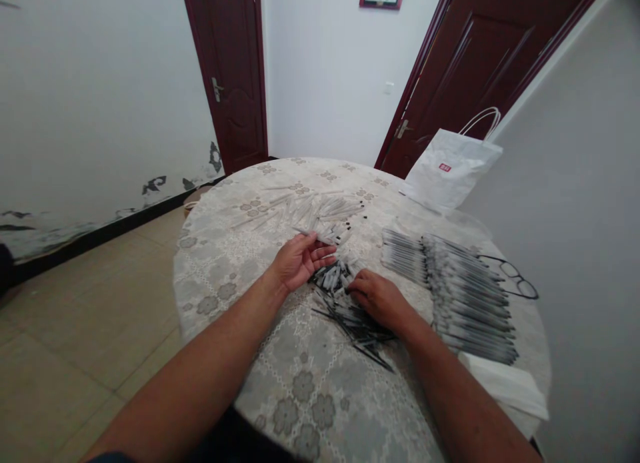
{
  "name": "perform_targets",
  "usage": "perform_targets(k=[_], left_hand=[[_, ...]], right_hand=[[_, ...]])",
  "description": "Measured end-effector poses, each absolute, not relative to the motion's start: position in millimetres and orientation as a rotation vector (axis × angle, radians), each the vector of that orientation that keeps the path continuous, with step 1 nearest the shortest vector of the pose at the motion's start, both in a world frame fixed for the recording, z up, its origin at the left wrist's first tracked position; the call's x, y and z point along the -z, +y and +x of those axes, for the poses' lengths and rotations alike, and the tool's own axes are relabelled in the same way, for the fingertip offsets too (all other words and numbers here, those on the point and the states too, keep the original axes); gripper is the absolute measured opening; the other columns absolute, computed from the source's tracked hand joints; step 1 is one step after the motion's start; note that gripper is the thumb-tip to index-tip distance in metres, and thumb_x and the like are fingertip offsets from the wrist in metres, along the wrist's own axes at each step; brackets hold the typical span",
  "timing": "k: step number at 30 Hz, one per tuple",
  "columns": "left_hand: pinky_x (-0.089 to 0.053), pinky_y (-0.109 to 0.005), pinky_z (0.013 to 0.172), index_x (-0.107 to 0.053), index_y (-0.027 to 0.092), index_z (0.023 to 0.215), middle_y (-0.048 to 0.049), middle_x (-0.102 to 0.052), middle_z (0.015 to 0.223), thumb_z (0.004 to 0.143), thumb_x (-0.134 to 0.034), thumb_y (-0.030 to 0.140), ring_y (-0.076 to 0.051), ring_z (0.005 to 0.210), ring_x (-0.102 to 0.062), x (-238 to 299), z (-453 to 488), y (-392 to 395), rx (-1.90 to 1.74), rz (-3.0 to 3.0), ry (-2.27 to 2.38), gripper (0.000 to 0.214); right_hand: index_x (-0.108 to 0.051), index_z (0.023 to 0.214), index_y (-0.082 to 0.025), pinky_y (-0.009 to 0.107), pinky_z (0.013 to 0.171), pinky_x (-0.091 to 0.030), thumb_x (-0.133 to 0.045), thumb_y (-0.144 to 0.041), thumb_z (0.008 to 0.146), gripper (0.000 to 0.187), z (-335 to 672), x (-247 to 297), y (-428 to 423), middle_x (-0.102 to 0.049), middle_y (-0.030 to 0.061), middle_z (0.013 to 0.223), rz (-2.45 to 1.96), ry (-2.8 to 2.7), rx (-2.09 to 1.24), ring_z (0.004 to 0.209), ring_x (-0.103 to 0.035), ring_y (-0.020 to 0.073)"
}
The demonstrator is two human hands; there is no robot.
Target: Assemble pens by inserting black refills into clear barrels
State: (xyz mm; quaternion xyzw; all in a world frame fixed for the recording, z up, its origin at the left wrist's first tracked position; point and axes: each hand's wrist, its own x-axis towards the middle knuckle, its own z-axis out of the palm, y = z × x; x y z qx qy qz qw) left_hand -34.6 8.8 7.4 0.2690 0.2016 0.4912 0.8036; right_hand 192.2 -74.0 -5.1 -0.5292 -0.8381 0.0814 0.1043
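Palm up, my left hand [303,260] has its thumb and forefinger closed on a clear pen barrel [307,232], with the other fingers loosely curled. Just beyond it, a loose pile of clear pen barrels [330,206] lies on the tablecloth, some with black ends. My right hand [377,298] reaches into a heap of small clear and black pen parts [333,276], which look like caps. Its fingertips are pinched together, and what they hold is hidden. Thin dark pen refills [363,333] lie in a messy pile below and partly under that hand.
Rows of neatly laid pens [470,303] cover the right side of the round table [210,343]. Eyeglasses [517,280] lie beyond them, and a folded white cloth or paper [510,386] is nearer. A white paper bag [450,170] stands at the back right.
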Motion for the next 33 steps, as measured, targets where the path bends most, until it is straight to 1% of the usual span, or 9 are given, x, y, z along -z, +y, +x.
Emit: perform_targets(k=[4,9,11,15,19,22,25,29,33], left_hand=[[-0.061,-0.043,0.075,-0.055,0.014,0.086,-0.0098,-0.072,0.086,0.088,-0.064,0.021,-0.026,0.084,-0.074,-7.1,-31.8,5.8,-1.053,0.603,0.45,0.011],[-0.06,-0.042,0.079,-0.055,0.015,0.091,-0.0085,-0.072,0.087,0.086,-0.068,0.022,-0.026,0.088,-0.074,-3.5,-31.7,6.5,-1.03,0.658,0.444,0.016],[-0.06,-0.042,0.08,-0.055,0.015,0.093,-0.0089,-0.072,0.09,0.085,-0.07,0.023,-0.026,0.09,-0.073,-2.8,-31.8,6.6,-1.018,0.683,0.447,0.018],[-0.059,-0.042,0.082,-0.056,0.015,0.096,-0.0105,-0.073,0.096,0.083,-0.072,0.023,-0.026,0.091,-0.073,-4.0,-30.9,3.8,-0.971,0.732,0.447,0.022],[-0.058,-0.045,0.085,-0.057,0.015,0.096,-0.0105,-0.073,0.1,0.082,-0.074,0.024,-0.027,0.092,-0.073,-5.7,-28.2,-1.2,-0.904,0.788,0.433,0.024],[-0.058,-0.044,0.084,-0.058,0.015,0.097,-0.0097,-0.073,0.098,0.082,-0.074,0.026,-0.026,0.09,-0.073,-6.3,-25.8,-3.7,-0.868,0.82,0.45,0.024],[-0.058,-0.042,0.082,-0.059,0.015,0.098,-0.0102,-0.073,0.097,0.082,-0.075,0.026,-0.025,0.088,-0.074,-6.1,-24.7,-4.4,-0.847,0.833,0.462,0.025],[-0.058,-0.041,0.084,-0.06,0.015,0.097,-0.0098,-0.073,0.096,0.082,-0.074,0.026,-0.024,0.089,-0.073,-4.8,-24.8,-4.0,-0.849,0.846,0.443,0.023],[-0.057,-0.042,0.086,-0.06,0.015,0.098,-0.0089,-0.073,0.095,0.082,-0.074,0.026,-0.024,0.089,-0.073,-3.9,-24.7,-4.2,-0.863,0.86,0.433,0.023]], right_hand=[[-0.069,0.104,-0.027,0.023,0.079,-0.041,-0.056,-0.029,0.094,0.017,186.4,4.4,-72.2,-0.062,0.0029,0.099,-1.645,-2.484,-0.222,0.089,-0.059,0.015],[-0.067,0.092,-0.023,0.025,0.068,-0.04,-0.059,-0.029,0.091,0.01,180.7,8.4,-72.4,-0.062,0.0042,0.094,-1.661,-2.393,-0.106,0.079,-0.059,0.0156],[-0.065,0.093,-0.022,0.026,0.068,-0.041,-0.057,-0.027,0.091,0.01,180.8,7.5,-74.7,-0.063,0.0048,0.093,-1.574,-2.272,-0.093,0.077,-0.058,0.0161],[-0.063,0.096,-0.021,0.027,0.067,-0.045,-0.057,-0.032,0.091,0.014,183.5,1.5,-78.5,-0.065,0.0022,0.079,-1.456,-1.87,-0.297,0.068,-0.058,0.0159],[-0.063,0.093,-0.02,0.025,0.053,-0.044,-0.064,-0.045,0.085,0.025,181.9,1.4,-76.4,-0.065,0.0,0.07,-1.366,-1.469,-0.603,0.057,-0.056,0.0143],[-0.064,0.094,-0.02,0.024,0.047,-0.041,-0.065,-0.047,0.084,0.029,178.0,4.5,-73.7,-0.061,-0.0031,0.061,-1.3,-1.334,-0.759,0.048,-0.053,0.0125],[-0.065,0.096,-0.02,0.024,0.047,-0.044,-0.065,-0.046,0.085,0.029,173.9,4.7,-73.2,-0.062,-0.003,0.06,-1.259,-1.291,-0.839,0.048,-0.054,0.012],[-0.065,0.093,-0.019,0.024,0.049,-0.047,-0.071,-0.044,0.079,0.03,169.2,0.0,-74.7,-0.065,-0.0015,0.064,-1.236,-1.263,-0.902,0.052,-0.058,0.0127],[-0.063,0.09,-0.02,0.025,0.05,-0.049,-0.073,-0.044,0.076,0.03,167.5,-2.9,-75.5,-0.067,-0.0001,0.069,-1.227,-1.254,-0.909,0.055,-0.06,0.0134]])
